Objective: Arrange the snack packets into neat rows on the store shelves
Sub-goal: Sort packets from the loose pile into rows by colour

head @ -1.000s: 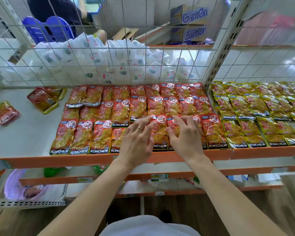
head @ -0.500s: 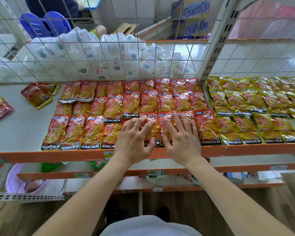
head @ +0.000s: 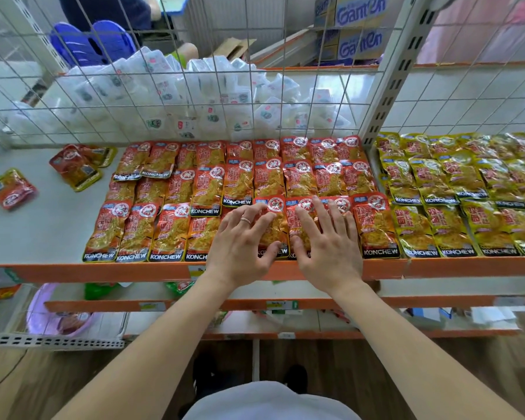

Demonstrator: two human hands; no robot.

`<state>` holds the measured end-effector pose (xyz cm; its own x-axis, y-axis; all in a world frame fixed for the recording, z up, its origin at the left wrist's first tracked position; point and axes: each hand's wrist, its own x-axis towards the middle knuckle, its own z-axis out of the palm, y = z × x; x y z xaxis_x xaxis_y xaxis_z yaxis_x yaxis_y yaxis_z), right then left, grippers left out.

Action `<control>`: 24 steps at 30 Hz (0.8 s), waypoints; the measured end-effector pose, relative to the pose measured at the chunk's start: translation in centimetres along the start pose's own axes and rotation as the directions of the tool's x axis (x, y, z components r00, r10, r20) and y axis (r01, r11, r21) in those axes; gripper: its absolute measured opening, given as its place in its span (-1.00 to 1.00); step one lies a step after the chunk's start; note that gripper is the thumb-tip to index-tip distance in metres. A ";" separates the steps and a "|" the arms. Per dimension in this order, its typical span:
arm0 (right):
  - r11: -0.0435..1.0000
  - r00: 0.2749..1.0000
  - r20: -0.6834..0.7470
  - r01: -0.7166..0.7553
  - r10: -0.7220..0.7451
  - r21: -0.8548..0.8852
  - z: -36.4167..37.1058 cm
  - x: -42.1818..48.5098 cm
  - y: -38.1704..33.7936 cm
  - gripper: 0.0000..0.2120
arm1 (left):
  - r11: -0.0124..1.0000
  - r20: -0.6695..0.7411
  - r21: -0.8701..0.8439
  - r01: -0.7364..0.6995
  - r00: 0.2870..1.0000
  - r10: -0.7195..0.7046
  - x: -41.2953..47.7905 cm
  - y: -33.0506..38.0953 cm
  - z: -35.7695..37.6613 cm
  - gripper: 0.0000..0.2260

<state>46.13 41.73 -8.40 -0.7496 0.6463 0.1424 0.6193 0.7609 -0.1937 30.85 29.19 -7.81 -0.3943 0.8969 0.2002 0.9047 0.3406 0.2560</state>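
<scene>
Since sliding back toward the front lip of the white, orange-edged store shelf [head: 103, 269], pressing flat on two front-row glossy red-orange foil snack packets [head: 278, 231]: left hand [head: 240, 241] and right hand [head: 328, 247], each grip open, fingers spread. Probably squaring those two with their neighbours; loose red packets [head: 12, 189] far left not yet placed. Reads KONCHEW on red and yellow foil packets [head: 437, 231]; Ganten on cardboard boxes [head: 361, 10].

I see red-orange packets [head: 297, 180], black bands with white KONCHEW lettering, left of pale slotted post [head: 388, 95]. Right of post, yellow packets [head: 437, 177], same black bands. Below post, shelf lip [head: 103, 269] orange. Far left of post, blue chairs [head: 73, 47].
</scene>
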 end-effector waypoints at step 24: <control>0.956 0.980 -0.189 0.117 -0.066 0.270 -2.3 2.6 -5.5 -0.39 | 0.940 -0.268 -0.337 0.047 0.953 -0.144 -1.3 -1.4 -3.2 -0.54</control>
<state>41.27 39.35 -4.71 -0.7314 0.5936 0.3358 0.4412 0.7872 -0.4308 29.57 26.59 -5.40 -0.5489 0.7299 0.4074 0.7778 0.2676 0.5687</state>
